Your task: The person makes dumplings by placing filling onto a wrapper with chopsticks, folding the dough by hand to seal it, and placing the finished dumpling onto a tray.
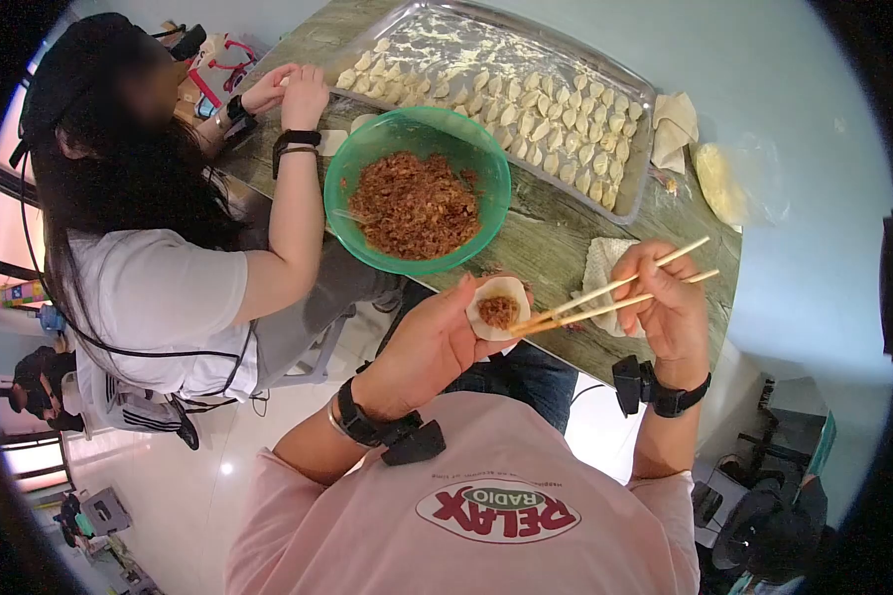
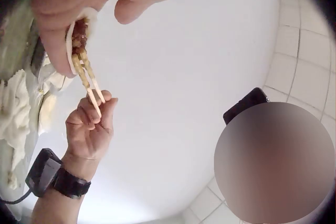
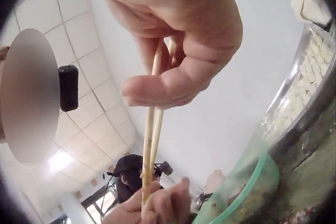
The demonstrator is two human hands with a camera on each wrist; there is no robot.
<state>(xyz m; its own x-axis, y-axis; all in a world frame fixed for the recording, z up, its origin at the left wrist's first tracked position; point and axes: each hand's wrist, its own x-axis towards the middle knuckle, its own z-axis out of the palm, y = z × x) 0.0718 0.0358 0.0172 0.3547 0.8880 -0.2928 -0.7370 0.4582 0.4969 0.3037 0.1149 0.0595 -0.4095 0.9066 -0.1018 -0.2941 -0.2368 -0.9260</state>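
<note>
My left hand holds a round dumpling wrapper, cupped in its fingers, with a small mound of brown meat filling in the middle. In my right hand I grip a pair of wooden chopsticks. Their sauce-stained tips touch the filling, as the left wrist view also shows at the wrapper's filling. Just beyond my left hand stands a green bowl of minced filling. From the right wrist view, my thumb lies along the chopsticks.
A metal tray at the back of the wooden table carries rows of folded dumplings and loose flour. On the left, another person sits with both hands by the tray. A white cloth and a plastic bag lie on the right.
</note>
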